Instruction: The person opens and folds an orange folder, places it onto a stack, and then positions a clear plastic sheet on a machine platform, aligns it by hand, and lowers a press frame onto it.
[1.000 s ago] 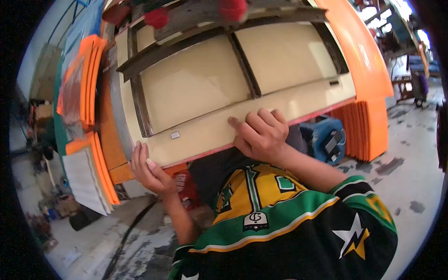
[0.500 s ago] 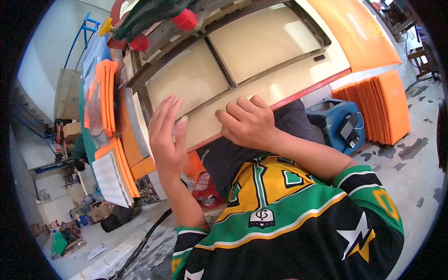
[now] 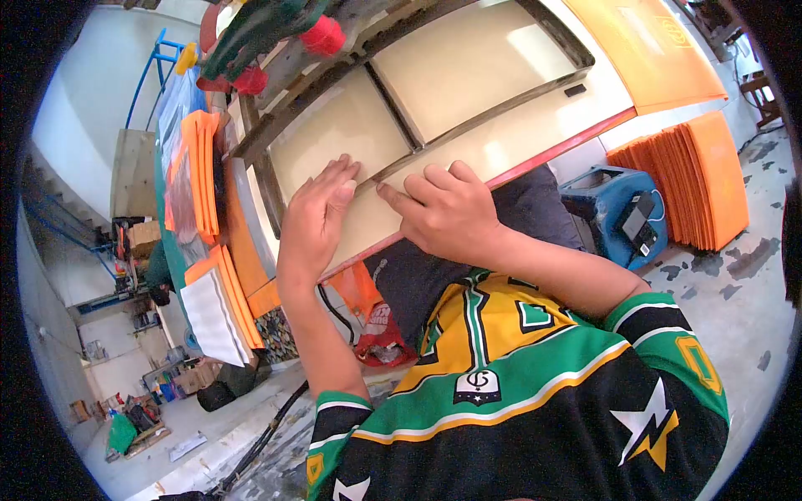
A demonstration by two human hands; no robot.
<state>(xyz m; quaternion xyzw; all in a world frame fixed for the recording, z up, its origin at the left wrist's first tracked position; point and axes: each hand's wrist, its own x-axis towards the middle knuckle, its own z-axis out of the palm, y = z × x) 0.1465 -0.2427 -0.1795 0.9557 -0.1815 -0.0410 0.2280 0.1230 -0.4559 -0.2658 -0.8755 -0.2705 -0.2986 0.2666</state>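
A dark metal frame (image 3: 401,125) with a crossbar lies over the cream worktop (image 3: 526,125) in front of me. My left hand (image 3: 319,213) is at the frame's front left, fingers stretched out and close together, palm turned inward. I see nothing held in it. My right hand (image 3: 447,209) rests just in front of the frame's front bar, with its fingers curled. Its index finger points toward the bar and my left hand. Whether anything thin is in its grip is hidden. The two hands are slightly apart.
A dark green machine part (image 3: 259,37) with red cones (image 3: 322,35) overhangs the far left. Orange folded pieces (image 3: 200,171) hang at the left edge. An orange stack (image 3: 689,179) stands right, beside a blue plastic stool (image 3: 614,209) with a black device on it.
My left hand has tilted and moved right, its fingertips now lower over the frame's front bar. My right hand has shifted slightly left, its index finger extending further. The view has turned a little.
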